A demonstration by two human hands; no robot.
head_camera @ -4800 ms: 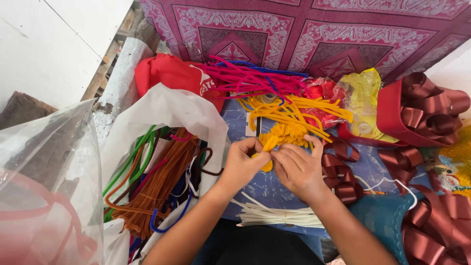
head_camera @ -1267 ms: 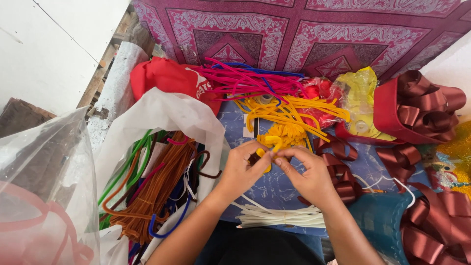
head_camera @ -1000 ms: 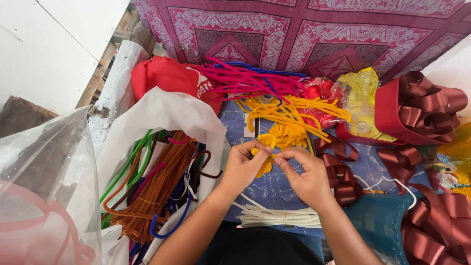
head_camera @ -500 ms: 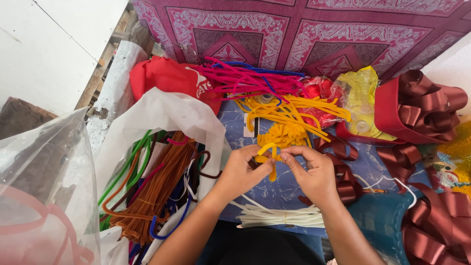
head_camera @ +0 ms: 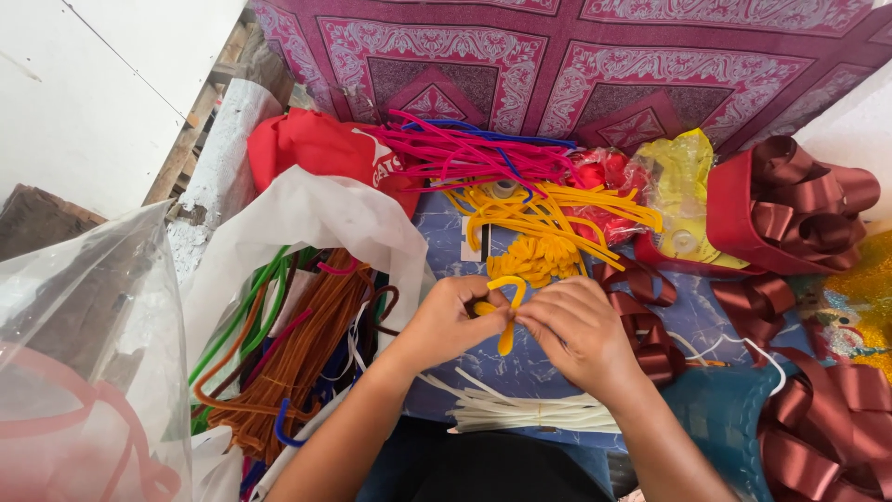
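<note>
My left hand and my right hand meet over a blue patterned surface, both pinching a bent yellow pipe cleaner. Its loop sticks up between my fingertips and one end hangs down. Just beyond my hands lies a small heap of folded yellow pipe cleaner pieces, and behind that a spread of straight yellow pipe cleaners. A bundle of white pipe cleaners lies below my wrists.
Pink and blue pipe cleaners lie at the back beside a red bag. A white plastic bag on the left holds brown, green and other pipe cleaners. Dark red ribbon bows fill the right side. A clear plastic bag is at far left.
My hands have drawn slightly toward me, away from the yellow heap, and the yellow pipe cleaner between them is bent into a tighter loop than before.
</note>
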